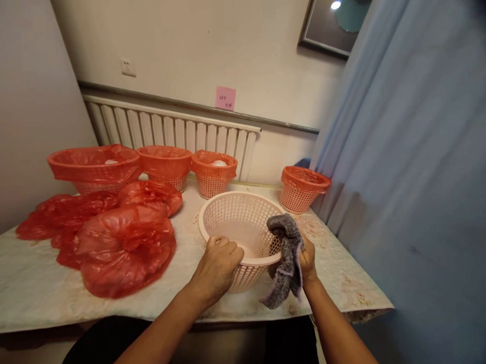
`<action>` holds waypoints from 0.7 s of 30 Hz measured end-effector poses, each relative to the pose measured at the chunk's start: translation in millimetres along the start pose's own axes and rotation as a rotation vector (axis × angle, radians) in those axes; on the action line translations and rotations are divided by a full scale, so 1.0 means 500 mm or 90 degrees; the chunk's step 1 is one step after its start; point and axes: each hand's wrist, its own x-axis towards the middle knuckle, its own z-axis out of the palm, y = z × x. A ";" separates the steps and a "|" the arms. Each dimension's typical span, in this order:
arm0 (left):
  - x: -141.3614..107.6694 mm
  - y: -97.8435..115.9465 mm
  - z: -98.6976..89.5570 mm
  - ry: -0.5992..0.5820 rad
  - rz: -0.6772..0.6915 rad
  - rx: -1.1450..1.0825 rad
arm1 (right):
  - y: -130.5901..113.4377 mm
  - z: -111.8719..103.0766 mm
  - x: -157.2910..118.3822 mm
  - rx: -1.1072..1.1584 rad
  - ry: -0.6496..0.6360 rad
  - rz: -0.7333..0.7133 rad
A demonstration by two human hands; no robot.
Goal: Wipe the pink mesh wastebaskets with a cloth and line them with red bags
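A pale pink plastic basket (pixel 239 206) with perforated sides stands near the front edge of the table. My left hand (pixel 220 262) grips its near rim, fingers curled over the edge. In my right hand (pixel 307 259) is a dark grey cloth (pixel 287 255) with a lilac edge, held against the right side of the basket. Part of the cloth lies over the rim and its lower end hangs down outside. The right fingertips are hidden behind the cloth. Nothing shows on the visible part of the basket's floor.
Several baskets lined with red plastic bags stand at the back, including a wide one (pixel 94 166) and a small one (pixel 305 188) at right. Crumpled red bags (pixel 125 244) fill the table's left part. A blue curtain (pixel 402 171) hangs at right; a radiator (pixel 169 129) is behind.
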 end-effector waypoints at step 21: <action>-0.012 0.042 -0.019 -0.008 -0.035 -0.026 | -0.242 0.105 -0.044 -0.238 0.080 -0.044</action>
